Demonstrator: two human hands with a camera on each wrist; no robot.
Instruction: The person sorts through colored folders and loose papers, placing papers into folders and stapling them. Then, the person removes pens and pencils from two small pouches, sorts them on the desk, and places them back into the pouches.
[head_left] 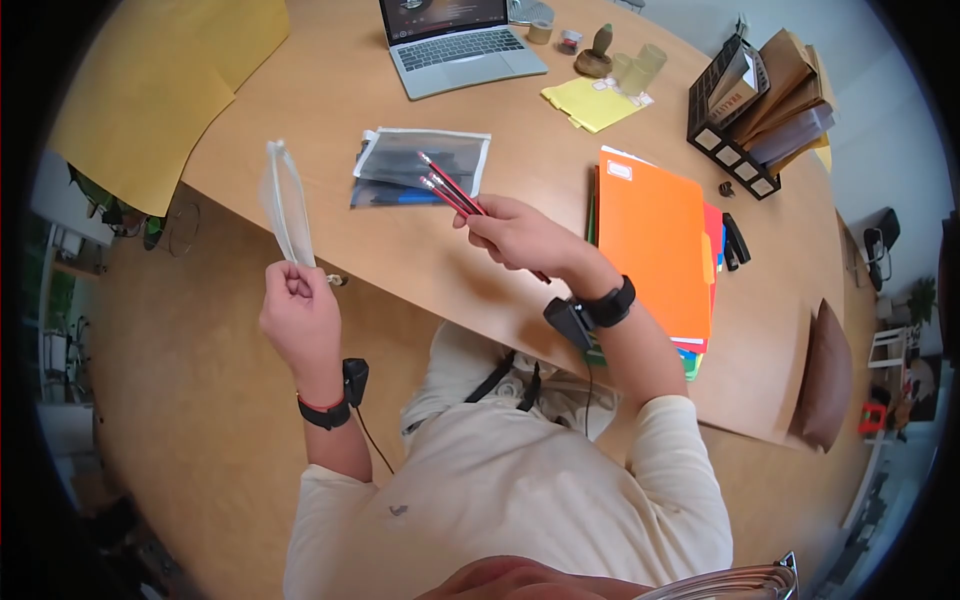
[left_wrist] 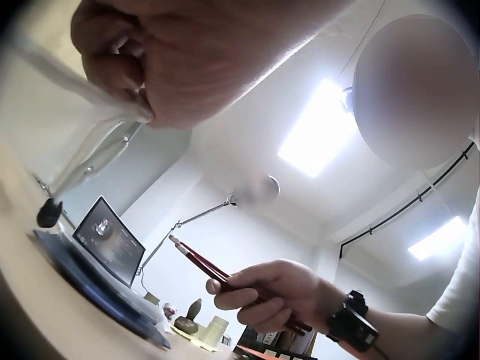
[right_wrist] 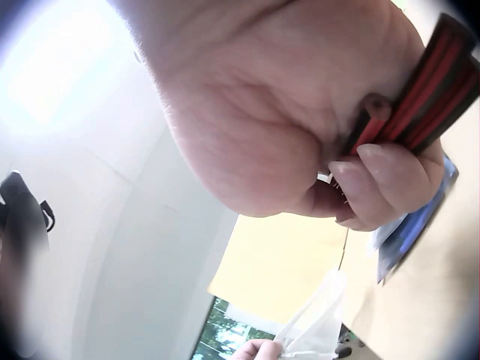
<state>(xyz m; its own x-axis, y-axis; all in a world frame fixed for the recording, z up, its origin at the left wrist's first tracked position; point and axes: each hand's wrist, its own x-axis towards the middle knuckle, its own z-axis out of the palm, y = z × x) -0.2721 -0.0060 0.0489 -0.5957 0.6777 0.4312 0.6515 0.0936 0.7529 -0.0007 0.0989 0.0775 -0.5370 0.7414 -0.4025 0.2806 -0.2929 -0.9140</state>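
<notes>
My left hand grips a clear zip pouch with a white edge, held upright near the front edge of the table. Part of this pouch runs out of the left wrist view. In my right hand is a bunch of several red-and-black striped pencils, fingers curled round them. Their eraser ends point up and to the left in the head view. Beneath and beyond those ends, a grey mesh zip pouch lies on the table, overlapping a pouch with blue contents.
To the right lies a stack of folders with an orange folder on top, beside a black stapler. A laptop, yellow folder and black file holder stand farther back. Large yellow sheets overhang the table's left side.
</notes>
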